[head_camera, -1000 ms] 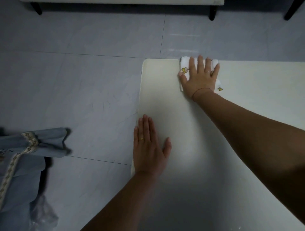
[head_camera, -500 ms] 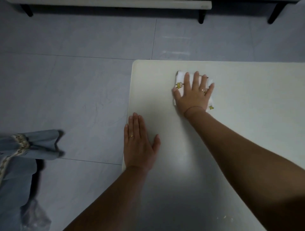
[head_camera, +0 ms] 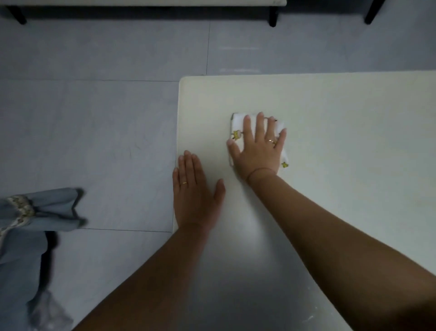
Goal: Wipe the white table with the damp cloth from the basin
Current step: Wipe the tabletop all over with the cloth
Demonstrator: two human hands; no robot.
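white cloth (head_camera: 236, 124) pinned flat under right hand (head_camera: 258, 151) on table (head_camera: 342, 122)

This looks like a plain indoor room, most likely in a home or a simple communal space, though nothing settles which. The floor (head_camera: 94, 132) is laid in large grey tiles with thin grout lines, bare and dimly lit. A white table (head_camera: 342, 113) with a rounded corner fills the near right. Along the far edge runs a long pale piece of furniture (head_camera: 141, 2), a bench or a second table, on dark legs; which one cannot be told. At the near left hangs a blue denim garment (head_camera: 28, 226) with patterned trim. No appliances, tools or signs show to narrow it further.
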